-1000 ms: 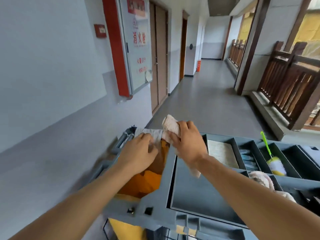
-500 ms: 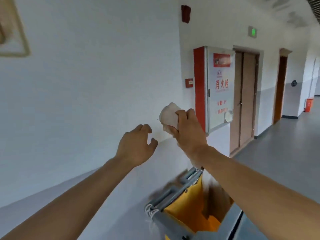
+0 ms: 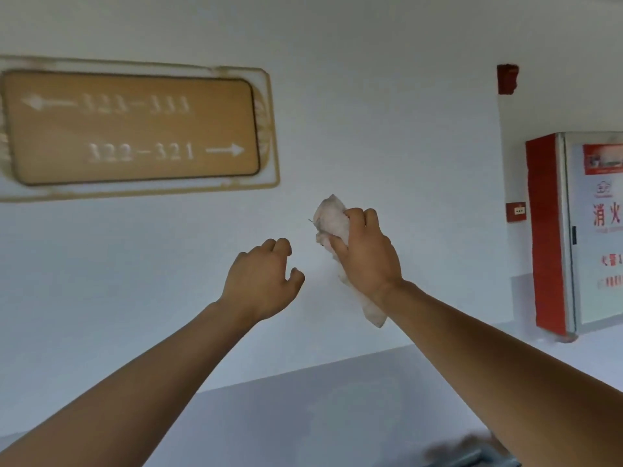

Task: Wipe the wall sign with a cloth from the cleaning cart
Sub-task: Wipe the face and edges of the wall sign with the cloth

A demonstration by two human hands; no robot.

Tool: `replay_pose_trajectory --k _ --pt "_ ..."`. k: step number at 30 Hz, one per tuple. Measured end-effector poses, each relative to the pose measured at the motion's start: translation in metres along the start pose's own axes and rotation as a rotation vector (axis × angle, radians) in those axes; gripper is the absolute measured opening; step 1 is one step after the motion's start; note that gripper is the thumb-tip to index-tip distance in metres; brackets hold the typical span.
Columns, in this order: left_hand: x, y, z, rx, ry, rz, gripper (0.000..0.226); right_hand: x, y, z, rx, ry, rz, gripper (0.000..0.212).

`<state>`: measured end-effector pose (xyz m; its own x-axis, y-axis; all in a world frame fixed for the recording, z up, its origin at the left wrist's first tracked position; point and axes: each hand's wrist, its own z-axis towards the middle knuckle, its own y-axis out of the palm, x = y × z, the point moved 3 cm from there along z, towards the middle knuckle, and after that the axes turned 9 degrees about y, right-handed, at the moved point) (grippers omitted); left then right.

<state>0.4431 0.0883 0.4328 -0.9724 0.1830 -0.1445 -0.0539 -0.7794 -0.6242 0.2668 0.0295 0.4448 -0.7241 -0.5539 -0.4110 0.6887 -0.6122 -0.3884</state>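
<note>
A tan wall sign (image 3: 135,128) with white room numbers and arrows hangs on the white wall at the upper left, its left end cut off by the frame. My right hand (image 3: 365,254) is raised in front of the wall, below and right of the sign, gripping a bunched white cloth (image 3: 328,219); a tail of cloth hangs under the wrist. My left hand (image 3: 263,281) floats beside it, fingers curled and apart, holding nothing. Neither hand touches the sign.
A red and white fire hose cabinet (image 3: 573,234) juts from the wall at the right, with a small red alarm box (image 3: 515,212) beside it and a red device (image 3: 507,79) higher up. A blurred grey cart edge (image 3: 472,455) shows at the bottom right.
My view has swung left and up from the cart to the wall, bringing the sign into sight. My left hand let go of the cloth; my right hand lifted it off the cart.
</note>
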Motion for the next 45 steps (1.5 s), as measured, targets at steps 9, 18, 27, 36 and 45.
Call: replay_pose_trajectory --k 9,18,27,36,45 --pt "-0.124 -0.074 -0.006 0.041 -0.043 0.169 0.041 -0.117 0.068 0.035 0.003 0.021 0.034 0.042" --pt "-0.178 -0.094 0.023 0.079 0.038 0.274 0.04 -0.173 0.109 0.057 0.084 -0.047 0.062 0.041" --pt "-0.187 -0.072 0.102 0.151 0.063 0.415 0.036 -0.142 0.125 0.132 0.202 -0.119 0.099 0.054" --pt "-0.19 -0.044 0.189 0.22 0.002 0.53 0.034 -0.102 0.141 0.227 0.248 -0.265 0.109 0.039" --pt "-0.22 -0.04 0.254 0.293 -0.006 0.507 0.057 -0.108 0.144 0.286 0.343 -0.453 0.132 0.038"
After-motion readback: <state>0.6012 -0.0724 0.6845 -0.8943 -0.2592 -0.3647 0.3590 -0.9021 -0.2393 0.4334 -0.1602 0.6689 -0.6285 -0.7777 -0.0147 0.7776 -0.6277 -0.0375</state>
